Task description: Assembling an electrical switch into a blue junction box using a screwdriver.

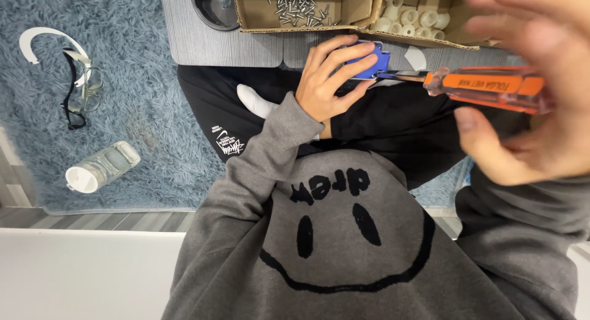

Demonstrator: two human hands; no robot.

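Observation:
My left hand (326,80) is closed around a small blue plastic part (370,59), held above my lap near the grey board. My right hand (528,86), close to the camera and blurred, grips the orange transparent handle of a screwdriver (491,86). The metal shaft points left and its tip meets the blue part. Both sleeves are grey.
A cardboard box of loose screws (301,6) and a box of white plastic rings (418,19) sit on the grey board (209,43). A dark round container (215,6) stands at its left. Safety glasses (80,92) and a plastic bottle (101,167) lie on the blue rug.

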